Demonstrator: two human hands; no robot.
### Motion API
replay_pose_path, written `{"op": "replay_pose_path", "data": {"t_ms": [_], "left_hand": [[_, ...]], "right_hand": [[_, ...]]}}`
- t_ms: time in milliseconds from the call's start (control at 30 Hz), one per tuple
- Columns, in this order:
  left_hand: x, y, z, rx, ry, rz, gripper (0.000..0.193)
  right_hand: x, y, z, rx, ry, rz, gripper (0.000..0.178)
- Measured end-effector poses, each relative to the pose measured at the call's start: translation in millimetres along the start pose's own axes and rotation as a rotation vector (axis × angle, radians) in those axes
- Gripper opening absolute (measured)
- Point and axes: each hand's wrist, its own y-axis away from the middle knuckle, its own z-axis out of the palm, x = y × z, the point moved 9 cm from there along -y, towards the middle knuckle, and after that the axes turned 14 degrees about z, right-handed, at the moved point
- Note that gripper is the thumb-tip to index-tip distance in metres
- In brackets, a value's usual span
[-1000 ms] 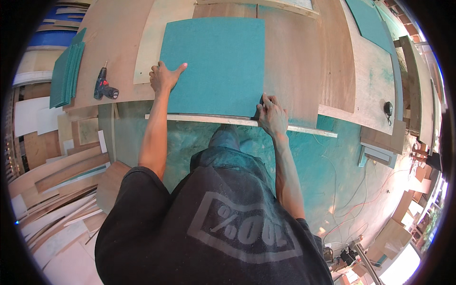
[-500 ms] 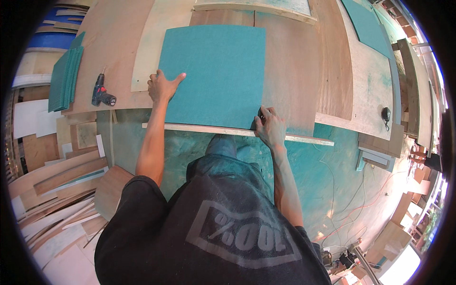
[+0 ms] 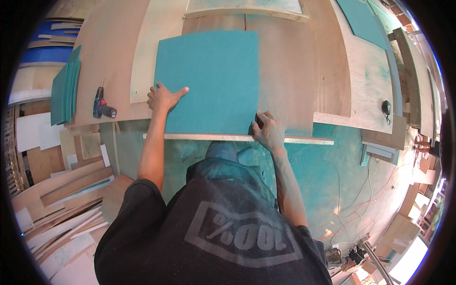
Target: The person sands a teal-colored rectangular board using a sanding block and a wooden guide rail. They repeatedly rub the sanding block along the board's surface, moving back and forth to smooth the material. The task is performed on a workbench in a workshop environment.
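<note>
A flat teal panel lies on the wooden worktop, its near edge along a thin pale wooden strip. My left hand rests at the panel's left edge, thumb spread out over its top and fingers apart beside the edge. At the near right corner, my right hand is closed around a small black object. My fingers cover most of that object, so its kind does not show.
A black cordless drill lies left of the panel, beyond which stand stacked teal panels. A small black tape-measure-like item sits at the right. Wood offcuts pile up at lower left. Cables trail over the floor.
The view has shifted slightly, so the panel and bench appear a little lower. Both hands keep nearly the same places on the panel; the right hand still holds the black object.
</note>
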Motion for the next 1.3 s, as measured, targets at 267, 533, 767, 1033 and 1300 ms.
{"op": "replay_pose_path", "data": {"t_ms": [267,533,767,1033,1300], "left_hand": [[194.8,2.4,15.9,-0.038,-0.036,0.86,0.102],[202.5,11.2,13.1,-0.1,-0.025,0.827,0.099],[220.4,-33.4,-2.7,-0.099,-0.062,0.839,0.102],[254.9,-124.1,-22.9,-0.157,-0.115,0.799,0.104],[288.7,-234.2,-33.6,-0.123,-0.186,0.829,0.101]], "right_hand": [[-9.2,47.2,-52.4,-0.044,0.204,-0.179,0.044],[15.4,60.8,-38.5,0.194,0.277,-0.292,0.034],[4.5,17.1,-45.8,0.243,0.222,-0.282,0.034],[-17.9,-73.1,-61.8,0.253,0.212,-0.365,0.032],[-36.9,-163.1,-76.3,0.364,0.195,-0.363,0.035]]}}
